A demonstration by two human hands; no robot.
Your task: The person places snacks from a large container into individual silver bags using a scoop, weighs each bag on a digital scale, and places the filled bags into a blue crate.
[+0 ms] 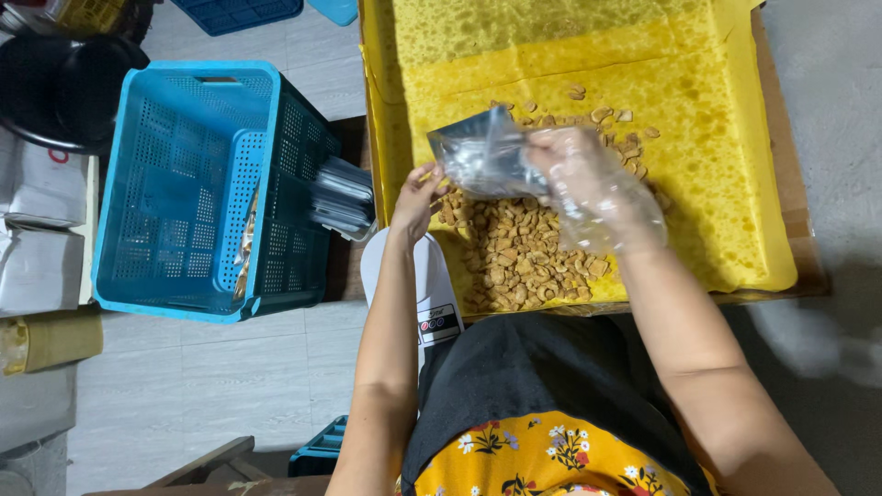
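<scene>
Closest in, the person wears a black apron (542,367) over a yellow flowered top (551,455), both forearms stretched out over the near edge of the table (781,197). Just past the apron a white weighing scale (432,303) pokes out at the near left corner, half hidden under the left arm.

The table is covered with yellow paper (726,156), blotched with darker oily patches. On it, near the front edge, lies a heap of pale golden cashew nuts (514,257), mostly halves and broken pieces, thinning out into a loose scatter toward the middle of the sheet.

Above that heap the two hands hold a small clear plastic pouch (482,156). It is shiny and crinkled, catching the light in grey-white streaks, its mouth turned toward the right hand. The left hand (418,197), bare, pinches the pouch's lower left edge between fingertips and thumb. The right hand (593,188), in a loose transparent disposable glove, is closed at the pouch's opening; its fingers seem to reach inside, though the glare makes that hard to judge.

Off the table's left edge, on the tiled floor, stands a blue perforated plastic crate (197,184), with a stack of shiny pouches (342,197) resting against its right wall.
</scene>
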